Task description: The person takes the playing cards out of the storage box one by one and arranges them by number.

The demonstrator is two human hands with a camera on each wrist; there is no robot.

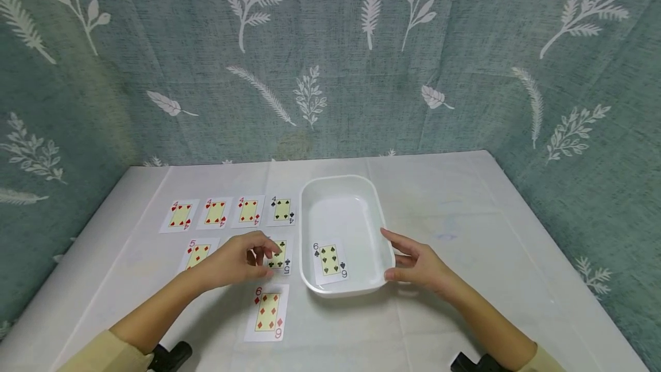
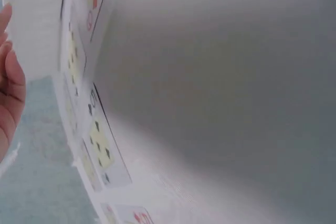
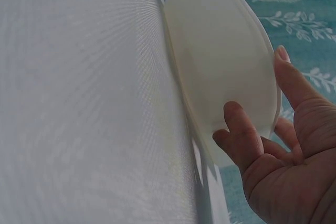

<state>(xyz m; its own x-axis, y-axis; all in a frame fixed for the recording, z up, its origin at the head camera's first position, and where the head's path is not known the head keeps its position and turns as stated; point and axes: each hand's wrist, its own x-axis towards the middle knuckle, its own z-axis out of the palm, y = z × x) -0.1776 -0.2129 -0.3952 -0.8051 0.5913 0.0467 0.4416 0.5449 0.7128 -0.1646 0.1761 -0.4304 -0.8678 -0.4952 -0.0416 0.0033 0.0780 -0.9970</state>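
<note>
My left hand [image 1: 240, 260] hovers over the row of fives with its fingers loosely bent, and no card shows between thumb and fingertips. A five of clubs [image 1: 280, 263] lies partly hidden beneath its fingertips. At the left edge of the left wrist view, that hand [image 2: 10, 93] appears above the cards. My right hand [image 1: 420, 263] holds the right side of a white plastic tray [image 1: 341, 211], thumb and fingers at its rim and outer wall. The right wrist view shows this hand [image 3: 294, 166] against the tray's outside [image 3: 220, 61]. Inside the tray lies a six of spades [image 1: 329, 260].
Across the back left runs a row of fours: two hearts [image 1: 179, 215] [image 1: 214, 212], a diamond [image 1: 248, 210] and a spade [image 1: 282, 210]. A five of diamonds [image 1: 198, 254] lies left of my left hand, a six of diamonds [image 1: 267, 312] in front. Leaf-patterned curtains [image 1: 330, 73] surround the white table [image 1: 465, 217].
</note>
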